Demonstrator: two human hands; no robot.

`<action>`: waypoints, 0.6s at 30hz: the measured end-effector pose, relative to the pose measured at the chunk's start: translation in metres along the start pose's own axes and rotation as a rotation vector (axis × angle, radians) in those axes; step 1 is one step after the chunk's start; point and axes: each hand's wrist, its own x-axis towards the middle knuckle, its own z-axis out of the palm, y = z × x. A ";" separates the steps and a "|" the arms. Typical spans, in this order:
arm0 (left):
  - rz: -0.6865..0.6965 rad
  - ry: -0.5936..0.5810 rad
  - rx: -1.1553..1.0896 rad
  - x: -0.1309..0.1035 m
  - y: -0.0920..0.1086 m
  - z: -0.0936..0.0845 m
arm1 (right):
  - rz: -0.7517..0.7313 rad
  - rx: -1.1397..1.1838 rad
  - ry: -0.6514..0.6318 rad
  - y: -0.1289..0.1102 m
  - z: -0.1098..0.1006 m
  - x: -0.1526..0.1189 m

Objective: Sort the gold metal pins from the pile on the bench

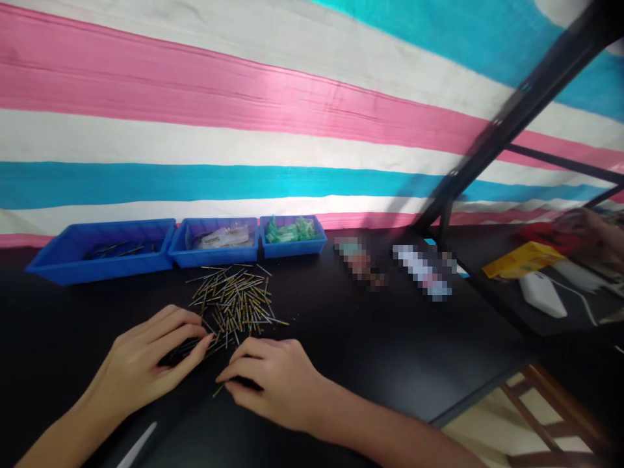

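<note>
A loose pile of thin metal rods (236, 299) with yellowish bands lies on the black table. At its lower left edge my left hand (151, 354) rests with curved fingers, thumb apart from them, over some dark rods; the fingertips touch the pile. My right hand (275, 380) is just below the pile, its fingers pinched together on one thin rod (218, 390) whose end sticks out beneath the fingertips. Behind the pile stand three blue bins: a long one (63, 259) with a few dark rods, a middle one (214, 257) with clear plastic bags, and a small one (295, 248) with green packets.
A white pointed object (137, 446) lies at the front edge. Two blurred-out items (359, 262) are right of the bins. Farther right are a black metal frame (517, 123), a yellow packet (521, 259), a white device (543, 294) and another person's hand (602, 231). A wooden chair (560, 409) stands below.
</note>
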 end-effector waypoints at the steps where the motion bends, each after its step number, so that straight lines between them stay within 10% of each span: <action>1: -0.014 -0.012 -0.004 0.000 0.000 0.000 | -0.033 0.014 0.016 -0.002 0.000 0.000; 18: -0.097 -0.045 -0.002 -0.005 -0.004 0.001 | 0.001 0.071 0.084 -0.003 0.006 0.003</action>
